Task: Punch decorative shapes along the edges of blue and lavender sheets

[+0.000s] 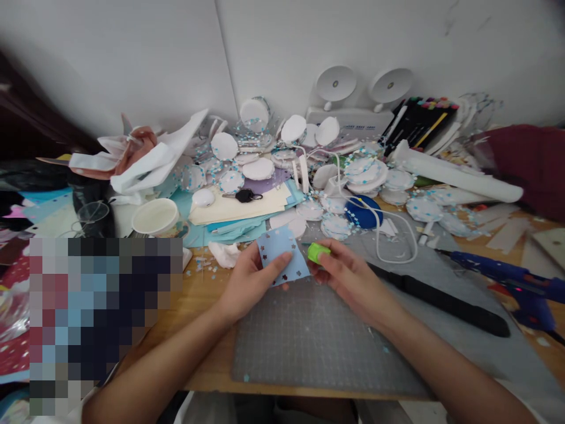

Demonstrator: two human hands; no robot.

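Observation:
My left hand (pixel 260 272) pinches a piece of light blue paper (pixel 282 244) between thumb and fingers. Flower-shaped holes run along the edges of the paper. In my right hand (pixel 346 268) is a small bright green craft punch (pixel 318 253), gripped between thumb and fingers just right of the paper. Both hands are held above a grey gridded cutting mat (pixel 309 341). Whether the punch touches the paper's edge I cannot tell.
Piles of white discs (pixel 260 169) with blue confetti fill the back. A blue glue gun (pixel 507 274) and a black long-handled tool (pixel 450 300) lie right. Stacked coloured paper (pixel 238 206), keys (pixel 248 195) and a white bowl (pixel 155 217) sit left of centre.

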